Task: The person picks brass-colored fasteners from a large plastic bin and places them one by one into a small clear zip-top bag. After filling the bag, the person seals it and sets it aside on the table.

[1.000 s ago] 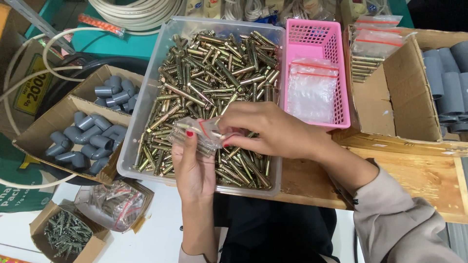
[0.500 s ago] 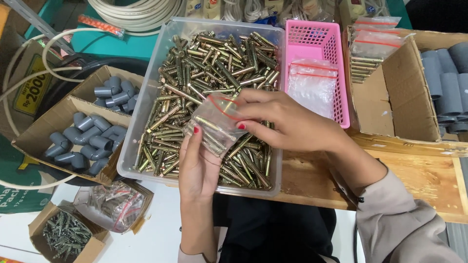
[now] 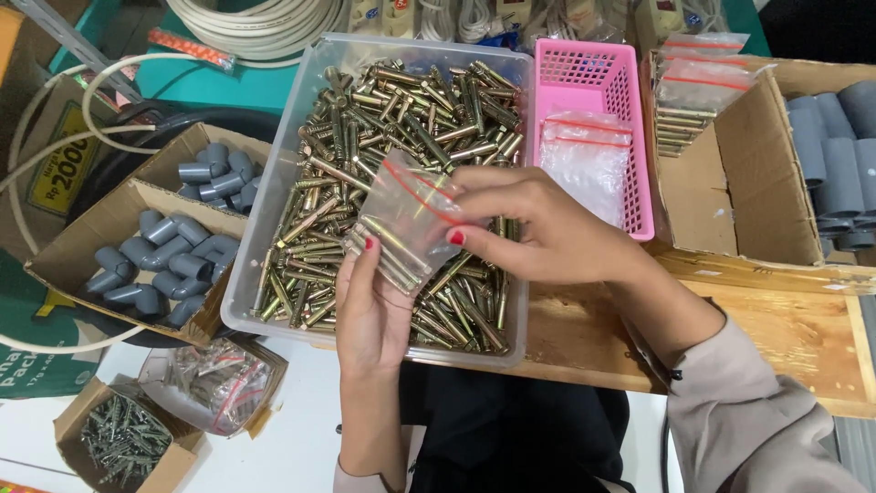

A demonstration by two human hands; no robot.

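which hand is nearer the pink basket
Right. The right hand lies just left of the pink basket, pinching the bag; the left hand is farther left and lower, under the bag.

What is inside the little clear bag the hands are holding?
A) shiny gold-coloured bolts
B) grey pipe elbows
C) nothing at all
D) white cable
A: the small clear bag, held between the left hand and the right hand, has a few gold-coloured bolts showing through its lower end, like those filling the clear tub below it.
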